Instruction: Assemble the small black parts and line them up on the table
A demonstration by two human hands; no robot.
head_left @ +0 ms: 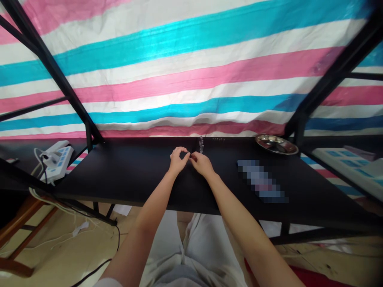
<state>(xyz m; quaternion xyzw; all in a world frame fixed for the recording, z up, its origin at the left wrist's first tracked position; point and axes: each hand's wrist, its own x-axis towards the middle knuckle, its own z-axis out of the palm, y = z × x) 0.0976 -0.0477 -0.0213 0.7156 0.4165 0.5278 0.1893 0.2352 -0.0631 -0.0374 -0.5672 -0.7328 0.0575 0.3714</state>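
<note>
Both hands meet over the middle of a black table [128,171]. My left hand [177,160] has its fingers curled into a pinch, and my right hand [201,164] is pinched too, fingertips touching the left's. What they hold is too small to make out. Just beyond the hands a short string of pale beads [201,144] stands up from the tabletop, and a row of tiny dark beads [218,139] lies at the far edge.
A shallow metal dish [277,144] sits at the back right. A blurred-out flat object [262,181] lies right of my hands. A white power strip with cables [56,158] rests at the left. Black frame posts rise at both sides before a striped tarp.
</note>
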